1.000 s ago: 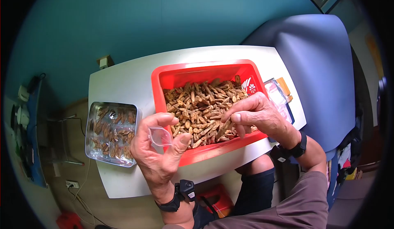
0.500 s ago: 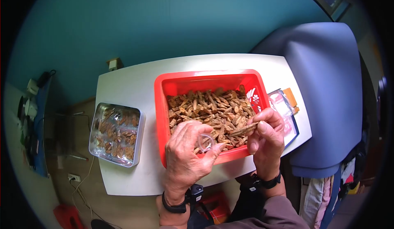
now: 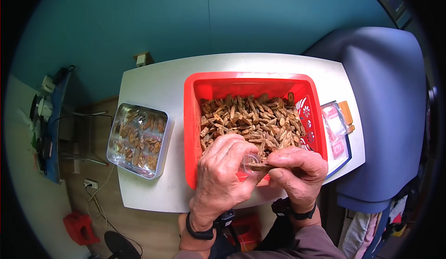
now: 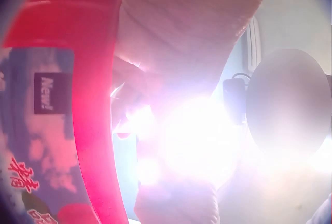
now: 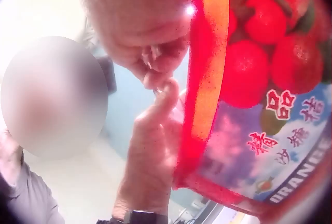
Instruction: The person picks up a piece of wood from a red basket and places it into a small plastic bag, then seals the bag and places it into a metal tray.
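Red plastic rectangular tub (image 3: 191, 133), filled with brown dried sticklike pieces (image 3: 251, 119), stands on a white tabletop (image 3: 153, 85) just beyond both hands in the head view. The left hand (image 3: 223, 180) holds a small clear plastic pouch (image 3: 251, 160) by its mouth between curled fingers and thumb. The right hand (image 3: 297, 173), fingers curled and thumb pressed against forefinger, pinches one brown dried piece (image 3: 258, 167) with its tip at the pouch opening. Both hands meet over the tub's near rim. The step in hand appears to be feeding a single piece into the pouch; the next move would call for keeping the mouth spread while the piece slides in lengthwise. To the left of the left hand lies a clear lidded tray of packed pieces (image 3: 139, 140); to the right of the right hand, flat printed packets (image 3: 337, 136).

Left wrist view: glare hides the fingers, so their grip cannot be read here; the tub wall (image 4: 96, 104) stands beside the hand.

Right wrist view: the right hand's fingertips (image 5: 155, 60) close together beside the tub's printed outer wall (image 5: 249, 104), and the left hand (image 5: 153, 146) rises to meet them.
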A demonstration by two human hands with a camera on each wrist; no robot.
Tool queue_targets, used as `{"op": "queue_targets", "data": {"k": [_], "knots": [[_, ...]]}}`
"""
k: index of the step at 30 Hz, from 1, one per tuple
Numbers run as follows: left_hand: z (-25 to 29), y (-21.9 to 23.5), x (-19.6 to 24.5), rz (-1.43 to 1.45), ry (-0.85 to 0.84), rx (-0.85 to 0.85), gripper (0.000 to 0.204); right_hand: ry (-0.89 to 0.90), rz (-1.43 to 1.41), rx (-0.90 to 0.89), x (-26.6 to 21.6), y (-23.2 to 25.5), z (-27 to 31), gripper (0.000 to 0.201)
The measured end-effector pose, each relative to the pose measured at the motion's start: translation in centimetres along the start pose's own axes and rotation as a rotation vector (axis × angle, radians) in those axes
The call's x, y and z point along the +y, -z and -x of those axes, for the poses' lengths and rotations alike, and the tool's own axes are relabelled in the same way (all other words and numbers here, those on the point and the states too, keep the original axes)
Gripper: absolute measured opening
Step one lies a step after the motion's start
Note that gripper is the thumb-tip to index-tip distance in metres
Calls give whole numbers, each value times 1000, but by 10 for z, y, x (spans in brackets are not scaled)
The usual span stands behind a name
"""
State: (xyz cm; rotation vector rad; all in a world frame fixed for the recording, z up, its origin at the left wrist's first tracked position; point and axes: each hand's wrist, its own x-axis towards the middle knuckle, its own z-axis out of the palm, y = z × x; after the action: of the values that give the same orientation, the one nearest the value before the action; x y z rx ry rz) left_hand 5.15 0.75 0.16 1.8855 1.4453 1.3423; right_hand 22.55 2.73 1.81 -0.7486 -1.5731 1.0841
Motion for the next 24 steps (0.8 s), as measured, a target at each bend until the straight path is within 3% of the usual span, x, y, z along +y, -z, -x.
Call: {"op": "queue_targets", "data": {"k": [7,20,22,24], "knots": [[2,-9,3,28,-42,-69,37,83,375,-141,-7,7,-5,22],[2,-7,2,70,-8,-77,36,73,338,-86,-6,1,-3,23],[2,-6,2,67,-4,-78,35,-56,289,-2,-8,2,0,22],[2,-6,2,63,0,-81,35,-26,319,-51,-6,7,-2,21]]}}
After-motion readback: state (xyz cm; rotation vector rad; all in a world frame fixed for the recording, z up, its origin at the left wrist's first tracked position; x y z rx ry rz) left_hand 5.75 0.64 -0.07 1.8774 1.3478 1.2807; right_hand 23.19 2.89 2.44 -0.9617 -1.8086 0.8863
